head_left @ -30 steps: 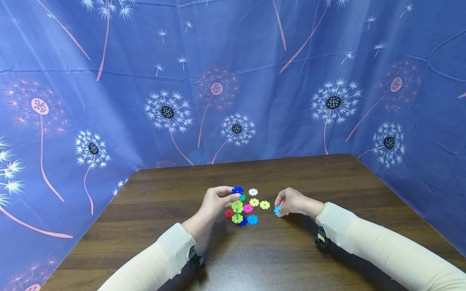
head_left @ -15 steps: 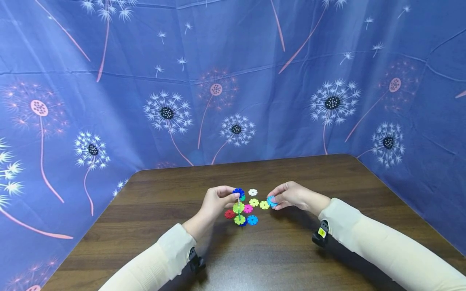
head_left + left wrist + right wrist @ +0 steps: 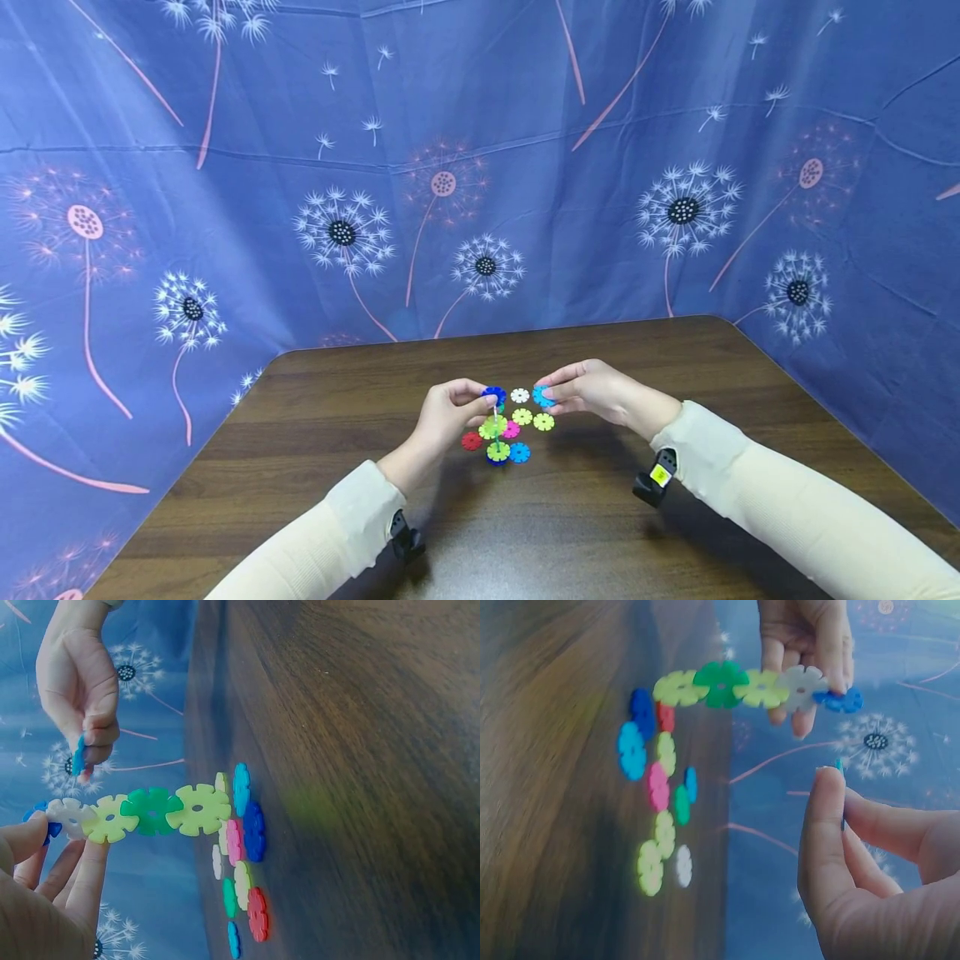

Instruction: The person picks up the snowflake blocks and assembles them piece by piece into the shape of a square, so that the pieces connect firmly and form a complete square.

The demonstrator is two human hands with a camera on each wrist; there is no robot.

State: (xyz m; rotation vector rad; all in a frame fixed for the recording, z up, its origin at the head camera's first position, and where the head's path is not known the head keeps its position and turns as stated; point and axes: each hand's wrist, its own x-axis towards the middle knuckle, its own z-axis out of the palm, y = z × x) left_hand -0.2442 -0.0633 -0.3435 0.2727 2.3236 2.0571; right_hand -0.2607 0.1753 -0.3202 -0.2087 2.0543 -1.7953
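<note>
My left hand (image 3: 446,421) pinches a dark blue snowflake disc (image 3: 840,700) between thumb and fingers. That disc tops an upright chain; below it a white disc (image 3: 70,817), a yellow disc (image 3: 111,818), a green disc (image 3: 152,811) and another yellow disc (image 3: 198,810) are slotted together. The chain is held above the table. To its right, my right hand (image 3: 606,393) pinches a light blue snowflake disc (image 3: 543,397), which is apart from the chain. In the right wrist view that disc appears edge-on, mostly covered by the fingers.
Loose discs lie flat on the wooden table (image 3: 600,517) beneath the hands: white (image 3: 520,395), pink (image 3: 512,429), red (image 3: 471,441), light blue (image 3: 519,452), several others. The chain partly hides some in the head view. A blue dandelion-print curtain (image 3: 555,217) stands behind the table.
My right hand has lifted the light blue disc and carried it leftward and away from me, closer to the chain. The left hand's chain has shifted slightly right.
</note>
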